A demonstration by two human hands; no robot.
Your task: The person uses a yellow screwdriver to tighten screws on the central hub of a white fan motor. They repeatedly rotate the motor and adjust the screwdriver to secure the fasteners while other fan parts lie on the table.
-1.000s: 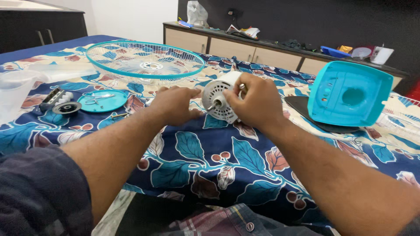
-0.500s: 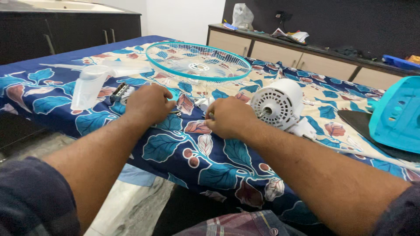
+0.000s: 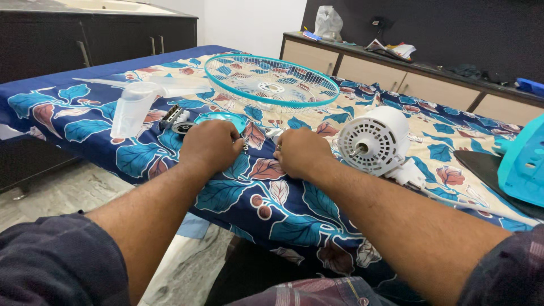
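**Both hands knuckles-up on floral cloth, small part between them**

Hidden/unclear: the teal plastic fan base is cut off at the right edge, with the black flat piece under it only partly in view. Fingertips of both hands curl under and away from the camera, so what they pinch is hard to make out; only a small metallic bit shows at the left hand's fingers. Cannot tell if either hand really grips anything.

Pose: both forearms reach forward over the blue leaf-print tablecloth, sleeves dark. Left hand and right hand lie palm down, fingers curled loosely, close together but apart, resting on the cloth.

Layout, big to small: round teal-and-white wire fan guard lies flat beyond the hands. White cylindrical fan motor housing on its side, just right of the right hand, not touching. Translucent white fan blade well left of the left hand. Small teal round cap just beyond the left hand, black ring-shaped part beside it.
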